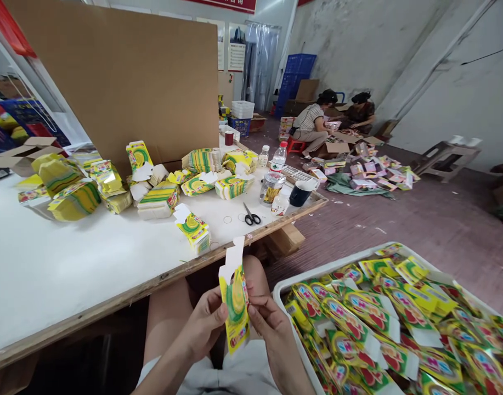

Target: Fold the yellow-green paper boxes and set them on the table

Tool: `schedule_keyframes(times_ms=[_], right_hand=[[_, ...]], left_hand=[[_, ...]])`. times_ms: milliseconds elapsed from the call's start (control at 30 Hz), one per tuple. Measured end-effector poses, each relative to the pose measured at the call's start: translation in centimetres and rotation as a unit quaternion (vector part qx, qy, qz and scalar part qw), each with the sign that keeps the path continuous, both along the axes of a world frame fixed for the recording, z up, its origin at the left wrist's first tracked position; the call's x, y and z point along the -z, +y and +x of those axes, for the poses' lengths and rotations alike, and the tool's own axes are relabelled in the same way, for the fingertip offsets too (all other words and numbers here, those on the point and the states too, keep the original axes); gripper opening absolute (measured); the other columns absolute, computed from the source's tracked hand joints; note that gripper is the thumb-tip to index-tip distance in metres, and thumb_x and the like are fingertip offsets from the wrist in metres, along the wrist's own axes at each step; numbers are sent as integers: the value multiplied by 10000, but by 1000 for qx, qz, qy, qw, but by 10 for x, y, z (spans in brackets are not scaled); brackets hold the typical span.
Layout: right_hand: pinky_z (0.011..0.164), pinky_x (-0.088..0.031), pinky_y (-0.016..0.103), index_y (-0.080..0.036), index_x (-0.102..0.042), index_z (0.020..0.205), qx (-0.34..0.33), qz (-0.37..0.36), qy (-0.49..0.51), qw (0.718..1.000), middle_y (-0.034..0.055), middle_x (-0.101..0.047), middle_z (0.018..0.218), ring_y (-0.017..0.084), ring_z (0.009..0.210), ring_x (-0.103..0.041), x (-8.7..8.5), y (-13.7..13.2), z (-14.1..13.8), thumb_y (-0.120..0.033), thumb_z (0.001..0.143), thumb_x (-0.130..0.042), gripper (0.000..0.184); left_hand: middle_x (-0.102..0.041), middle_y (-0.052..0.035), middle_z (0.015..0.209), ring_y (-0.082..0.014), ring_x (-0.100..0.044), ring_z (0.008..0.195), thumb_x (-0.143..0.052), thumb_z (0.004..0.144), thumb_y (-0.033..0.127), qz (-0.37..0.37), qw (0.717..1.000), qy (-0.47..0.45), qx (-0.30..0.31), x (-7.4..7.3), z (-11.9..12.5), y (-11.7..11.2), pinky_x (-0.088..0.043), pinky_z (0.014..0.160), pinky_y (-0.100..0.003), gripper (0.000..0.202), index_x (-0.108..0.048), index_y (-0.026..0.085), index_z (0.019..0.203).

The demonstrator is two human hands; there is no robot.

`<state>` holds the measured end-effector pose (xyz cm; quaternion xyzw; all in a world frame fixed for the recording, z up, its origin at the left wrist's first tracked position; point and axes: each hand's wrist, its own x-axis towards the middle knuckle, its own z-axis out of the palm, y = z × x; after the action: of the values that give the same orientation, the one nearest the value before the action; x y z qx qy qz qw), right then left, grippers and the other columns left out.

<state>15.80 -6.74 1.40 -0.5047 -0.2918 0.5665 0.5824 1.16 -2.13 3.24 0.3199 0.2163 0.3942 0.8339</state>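
Between my two hands, above my lap, is a yellow and green printed carton (235, 307) with its white end flaps standing up at the top. My left hand (208, 318) grips its left edge, thumb on the printed front. On the right edge, my right hand (270, 323) pinches the carton with thumb and fingers. A small stack of similar cartons (195, 230) lies on the white table (111, 263) just ahead. To my right stands a white tray (282, 291) heaped with yellow, red and green cartons (358, 318).
Bundles of flat cartons (158, 198) line the table's back, before a large cardboard sheet (131, 82). Black scissors (252, 218), a dark mug (301, 193) and a red-capped bottle (279, 158) stand near the right edge. Two people (312, 120) sit beyond, beside piled boxes (378, 167).
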Motion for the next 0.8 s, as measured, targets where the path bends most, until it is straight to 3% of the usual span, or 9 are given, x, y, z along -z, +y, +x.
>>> schedule_keyframes(times_ms=[167,300,433,533,633,700,800], right_hand=[[754,-559,348,-174,-709,959,-39,26,-76,996,83,-749,865,230,800,-683,-2,-3,1,-486,792,-735,355],[632,-518,285,-165,-648,806,-37,28,-167,985,46,-672,730,189,679,-612,-4,-4,-2,-490,835,-672,327],[553,-440,241,-182,-600,763,1,38,-258,965,-2,-574,652,147,594,-520,0,-5,-2,-461,877,-614,302],[552,-444,234,-193,-606,965,9,67,-280,958,6,-613,747,138,594,-512,4,-5,2,-387,881,-629,213],[669,-512,263,-221,-492,1279,-12,102,-263,959,82,-653,1082,155,724,-587,2,-5,10,-318,904,-604,403],[753,-527,286,-238,-458,1327,-46,110,-245,962,105,-624,1196,173,831,-620,-3,-5,16,-309,925,-575,424],[813,-524,301,-266,-470,1305,-100,109,-222,964,91,-621,1220,184,903,-635,-12,-6,24,-328,940,-560,381]], left_hand=[[-780,-116,1011,-256,-726,879,-835,677,476,20,996,73,-54,4,4,2,-565,750,-314,486,-751,176,1050],[-786,-85,884,-196,-715,757,-772,768,447,40,987,110,-105,14,10,4,-531,631,-247,352,-725,140,933],[-771,-58,964,-194,-712,883,-762,801,355,63,978,131,-149,15,13,2,-527,714,-241,415,-575,190,1132],[-751,-46,1022,-198,-710,944,-727,838,302,104,963,163,-190,11,10,-3,-529,799,-278,564,-360,266,1264],[-731,-70,1058,-213,-704,965,-669,879,304,146,964,175,-136,8,4,-6,-529,828,-310,552,-315,272,1301],[-724,-72,1042,-212,-695,939,-671,874,311,163,968,173,-79,6,0,-6,-525,810,-300,483,-407,253,1275],[-699,-25,927,-175,-666,848,-729,829,289,169,971,161,-44,2,-4,-4,-503,732,-246,297,-569,222,1070]])
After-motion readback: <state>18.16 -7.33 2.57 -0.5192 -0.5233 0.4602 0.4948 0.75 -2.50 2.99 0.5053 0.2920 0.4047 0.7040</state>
